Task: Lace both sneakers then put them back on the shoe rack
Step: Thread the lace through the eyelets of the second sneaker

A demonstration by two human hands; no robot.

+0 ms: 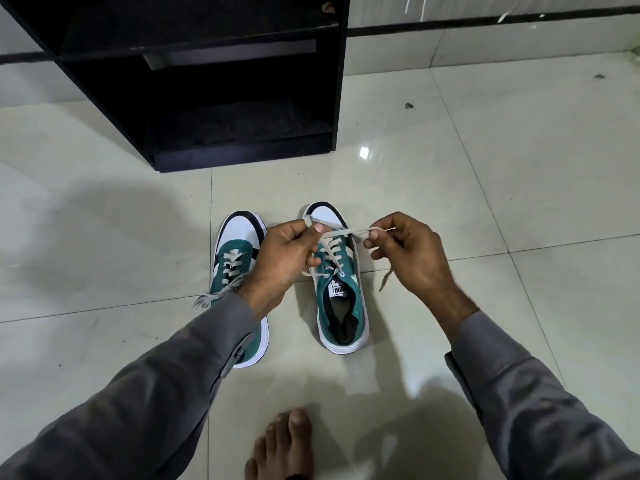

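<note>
Two green, white and black sneakers stand side by side on the tiled floor, toes pointing away from me. The left sneaker (239,247) is laced, with loose lace ends (211,297) trailing at its left; my left forearm covers its heel part. Over the right sneaker (341,306) both hands hold its white lace (346,233) taut above the toe. My left hand (285,258) pinches one part of the lace. My right hand (405,254) pinches the other, whose free end (385,278) dangles to the floor. The black shoe rack (221,81) stands behind, its shelves bare.
Pale glossy floor tiles (485,168) spread all around. The rack stands against a white wall with a black stripe (485,24). My bare foot (280,445) rests on the floor at the bottom centre. Small dark specks (408,106) lie on the tiles at right.
</note>
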